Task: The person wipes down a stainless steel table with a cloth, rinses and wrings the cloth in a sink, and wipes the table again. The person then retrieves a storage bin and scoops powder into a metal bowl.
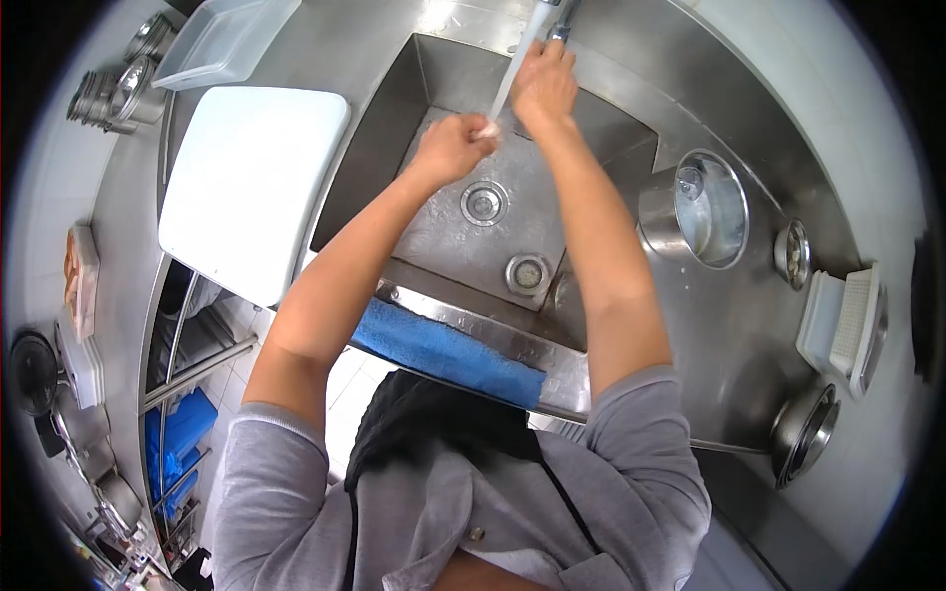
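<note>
Over the steel sink (370,148), water runs in a white stream (509,84) from the tap (560,30) at the top of the head view. My left hand (453,150) is closed in the stream's path. Something small and pale shows at its fingertips, blurred by the water, and I cannot make out what it is. Up at the tap, my right hand (545,89) has its fingers curled against the metal handle. Below both hands lie a round drain (484,203) and a second strainer (527,274) in the wet basin floor.
A white cutting board (256,187) lies left of the sink, with a clear plastic tub (222,44) beyond it. A blue cloth (443,350) hangs along the front edge. On the right counter stand a steel pot (695,209), a small bowl (791,254) and white baskets (843,325).
</note>
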Available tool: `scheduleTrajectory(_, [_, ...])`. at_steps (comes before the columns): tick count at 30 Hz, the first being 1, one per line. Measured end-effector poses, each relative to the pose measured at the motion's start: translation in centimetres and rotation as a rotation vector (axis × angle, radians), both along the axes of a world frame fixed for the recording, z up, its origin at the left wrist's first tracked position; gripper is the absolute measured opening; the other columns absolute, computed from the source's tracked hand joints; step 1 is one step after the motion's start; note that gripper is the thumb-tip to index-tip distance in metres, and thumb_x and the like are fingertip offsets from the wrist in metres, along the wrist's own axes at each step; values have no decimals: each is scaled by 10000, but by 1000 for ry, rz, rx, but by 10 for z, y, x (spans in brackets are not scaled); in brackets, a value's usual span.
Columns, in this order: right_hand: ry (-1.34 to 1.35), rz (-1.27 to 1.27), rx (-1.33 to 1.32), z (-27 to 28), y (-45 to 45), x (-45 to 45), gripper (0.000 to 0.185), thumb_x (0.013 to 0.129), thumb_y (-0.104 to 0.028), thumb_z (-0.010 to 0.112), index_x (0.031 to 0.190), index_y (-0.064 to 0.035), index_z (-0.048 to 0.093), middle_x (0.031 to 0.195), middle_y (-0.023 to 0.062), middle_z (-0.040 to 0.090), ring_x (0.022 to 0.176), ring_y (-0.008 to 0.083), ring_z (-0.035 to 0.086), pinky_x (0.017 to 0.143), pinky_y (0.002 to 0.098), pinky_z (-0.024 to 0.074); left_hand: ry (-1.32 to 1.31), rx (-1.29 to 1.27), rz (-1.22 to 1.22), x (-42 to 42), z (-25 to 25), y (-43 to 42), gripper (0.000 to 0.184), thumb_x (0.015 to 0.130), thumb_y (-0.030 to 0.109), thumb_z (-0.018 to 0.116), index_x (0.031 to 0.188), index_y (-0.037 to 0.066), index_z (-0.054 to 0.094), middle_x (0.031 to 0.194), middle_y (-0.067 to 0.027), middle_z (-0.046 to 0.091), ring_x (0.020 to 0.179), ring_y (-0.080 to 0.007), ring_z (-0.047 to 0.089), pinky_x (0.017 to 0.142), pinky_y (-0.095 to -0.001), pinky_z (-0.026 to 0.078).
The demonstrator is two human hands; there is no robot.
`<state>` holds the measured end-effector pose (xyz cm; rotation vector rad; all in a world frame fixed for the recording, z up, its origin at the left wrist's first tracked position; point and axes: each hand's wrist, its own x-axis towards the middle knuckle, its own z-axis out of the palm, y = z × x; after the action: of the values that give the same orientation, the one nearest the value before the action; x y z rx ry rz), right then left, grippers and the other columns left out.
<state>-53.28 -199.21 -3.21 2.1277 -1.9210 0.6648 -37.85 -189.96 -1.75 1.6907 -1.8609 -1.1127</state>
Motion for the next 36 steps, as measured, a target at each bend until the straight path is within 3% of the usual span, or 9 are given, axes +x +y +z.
scheduleTrajectory(2, [196, -38, 44, -5, -22, -6, 266, 898, -165, 609, 1130, -34, 609, 1138, 153, 550, 1021, 366, 585, 793, 432, 586, -113, -131, -52, -6, 6, -1, 252, 895, 158, 686, 1115, 38, 711, 968, -130, 745, 904, -214, 713, 815, -340, 545])
scheduleTrajectory(8, [306, -12, 73, -2, -45, -3, 328, 959, -361, 570, 1083, -64, 635, 1082, 157, 653, 998, 356, 659, 766, 411, 595, 225, -133, -103, -2, 3, -12, 235, 878, 67, 655, 1100, 61, 730, 962, -159, 744, 918, -238, 719, 849, -342, 543])
scheduleTrajectory(14, [-449, -155, 249, 20, -10, -36, 477, 965, -495, 550, 1114, -64, 692, 1048, 150, 725, 1025, 281, 684, 813, 416, 543, 383, -59, -246, 11, 4, -7, 265, 892, 6, 612, 1134, 46, 712, 992, -106, 732, 920, -178, 687, 849, -316, 533])
scheduleTrajectory(18, [-1197, 443, 813, -1, 67, -26, 498, 856, -409, 750, 1148, -20, 645, 1179, 122, 685, 1094, 237, 638, 927, 410, 494, 415, -105, -289, 23, 36, 1, 302, 891, -43, 582, 1165, 25, 690, 1022, -65, 704, 937, -128, 647, 851, -280, 518])
scheduleTrajectory(21, [-704, 640, 893, -11, 87, -38, 314, 868, -330, 764, 1026, -67, 693, 959, 17, 688, 900, 153, 614, 878, 315, 468, 419, -129, -227, 45, 43, 8, 343, 875, -68, 567, 1186, 26, 678, 1022, -67, 698, 925, -131, 644, 816, -269, 519])
scheduleTrajectory(26, [-1455, 357, 860, 8, 107, -19, 244, 839, -238, 802, 916, -85, 627, 876, 8, 646, 830, 109, 592, 731, 284, 479, 409, 12, -178, 78, -8, 13, 457, 827, -78, 583, 1267, 37, 626, 1043, -67, 682, 931, -135, 633, 722, -254, 518])
scheduleTrajectory(28, [-1604, 313, 834, 15, 117, 8, 239, 842, -219, 797, 889, -74, 613, 834, 18, 635, 770, 103, 588, 641, 283, 467, 118, -532, -250, 60, -48, 24, 505, 803, -24, 660, 1300, 19, 579, 1073, -70, 671, 1050, -160, 613, 748, -259, 530])
scheduleTrajectory(30, [-1574, 297, 805, 8, 120, 25, 228, 849, -201, 782, 863, -51, 611, 777, 37, 628, 682, 106, 588, 521, 287, 440, 229, -122, -87, 31, -40, 45, 444, 826, -43, 651, 1262, -17, 577, 1116, -102, 667, 1046, -191, 638, 793, -278, 552])
scheduleTrajectory(36, [-1861, -97, 525, 12, 147, 1, 359, 929, -373, 708, 1056, -51, 615, 1003, 90, 681, 962, 197, 639, 941, 411, 486, 1120, 70, 500, -29, -21, 52, 334, 808, -39, 655, 1141, -39, 634, 1044, -139, 691, 867, -198, 687, 722, -298, 558])
